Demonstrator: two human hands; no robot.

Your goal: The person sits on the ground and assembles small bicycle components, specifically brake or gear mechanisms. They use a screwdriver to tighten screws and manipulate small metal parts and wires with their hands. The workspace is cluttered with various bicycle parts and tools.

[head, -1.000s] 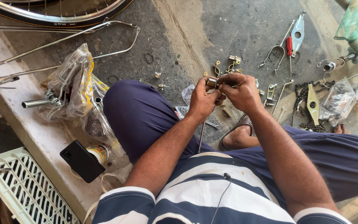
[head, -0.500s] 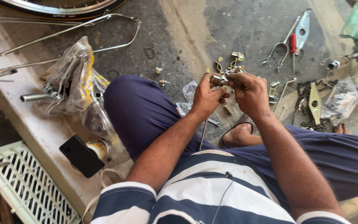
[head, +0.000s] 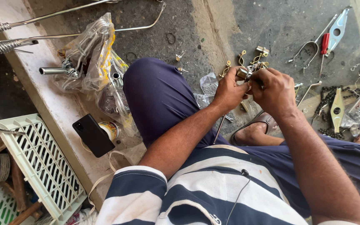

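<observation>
Assembly looks midway: left hand [head: 229,92] and right hand [head: 273,89], fingers clenched on small metal bracket [head: 246,73], centre-right of frame; brass fittings [head: 253,58] lie loose on floor [head: 213,25].

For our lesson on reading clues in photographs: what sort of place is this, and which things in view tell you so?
Probably an informal bicycle repair spot on a concrete floor. Both hands, left hand and right hand, work a small metal part; a black chain, a red-handled screwdriver and bagged chrome parts lie around.

metal part [head: 246,74] mostly hidden by 2 hands
</observation>
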